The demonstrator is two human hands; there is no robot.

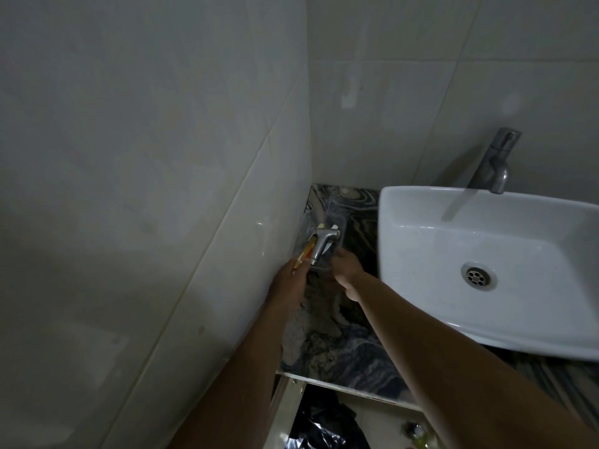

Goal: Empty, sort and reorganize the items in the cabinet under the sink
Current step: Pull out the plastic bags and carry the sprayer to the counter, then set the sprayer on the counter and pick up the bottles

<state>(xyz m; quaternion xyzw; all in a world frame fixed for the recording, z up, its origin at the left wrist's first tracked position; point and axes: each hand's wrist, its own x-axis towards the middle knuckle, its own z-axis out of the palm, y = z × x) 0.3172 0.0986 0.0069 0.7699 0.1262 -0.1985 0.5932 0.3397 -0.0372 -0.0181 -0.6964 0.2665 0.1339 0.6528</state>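
A clear plastic container sits on the dark marbled countertop in the corner, left of the sink. Inside it lie a chrome hand-sprayer head and a thin yellow and red item. My left hand grips the container's near left side, against the wall, and the yellow item's lower end meets its fingers. My right hand holds the near right corner. Below the counter's edge the cabinet stands open, with a crumpled black plastic bag inside.
A white basin with a metal drain fills the right side, and a chrome tap stands behind it. Tiled walls close the left and back. A small roundish object lies in the cabinet.
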